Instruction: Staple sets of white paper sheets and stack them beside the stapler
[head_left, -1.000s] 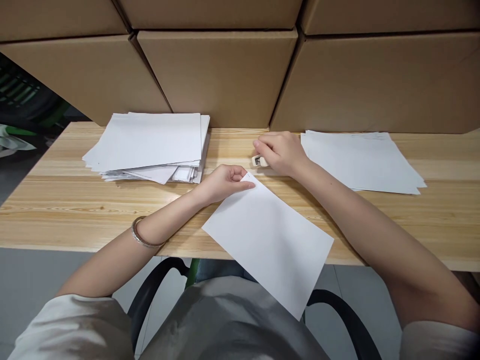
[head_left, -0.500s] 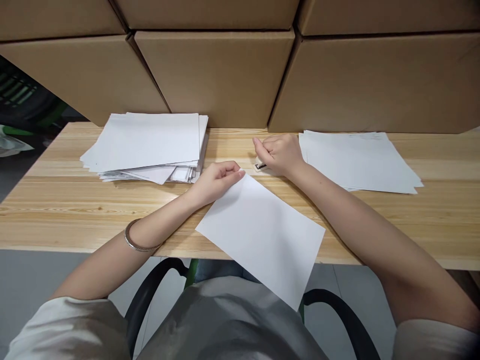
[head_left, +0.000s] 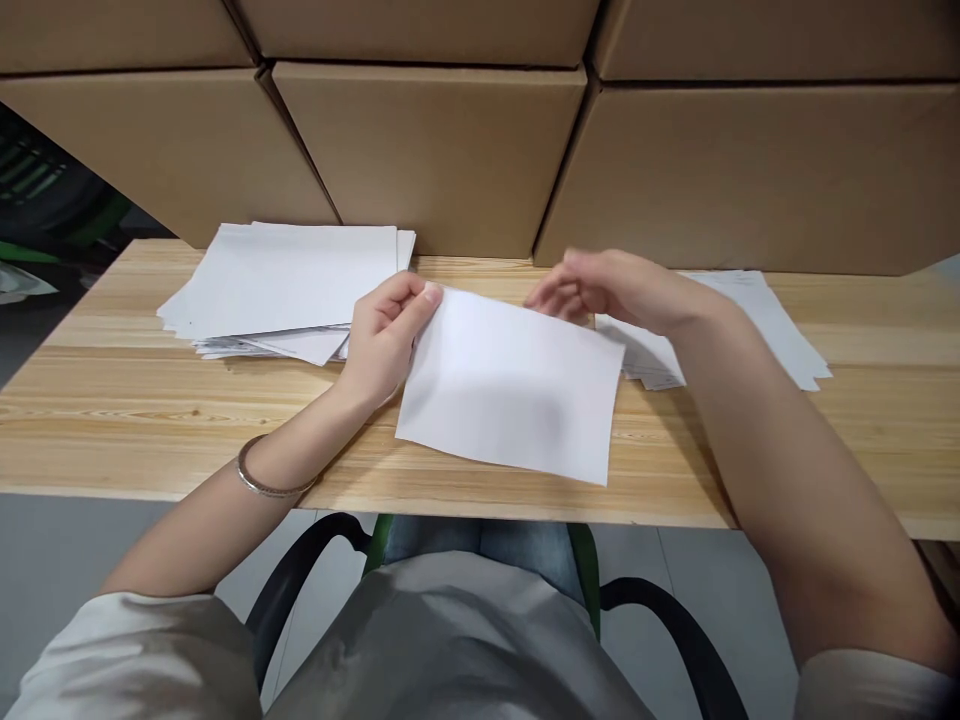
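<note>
My left hand pinches the upper left corner of a white sheet of paper between thumb and fingers. The sheet is raised over the table, its lower edge bending slightly. My right hand is near the sheet's upper right edge, fingers loosely curled and apart, a little blurred. Nothing shows in its grasp, and I cannot tell whether its fingertips touch the paper. The small stapler seen earlier is hidden from view.
A thick stack of white paper lies at the left of the wooden table. A thinner paper pile is at the right, partly behind my right forearm. Large cardboard boxes line the back. Black chair armrests flank me below.
My left hand has moved up and left, lifting and levelling the sheet. My right hand has come off the stapler, opened from its fist and shifted right.
</note>
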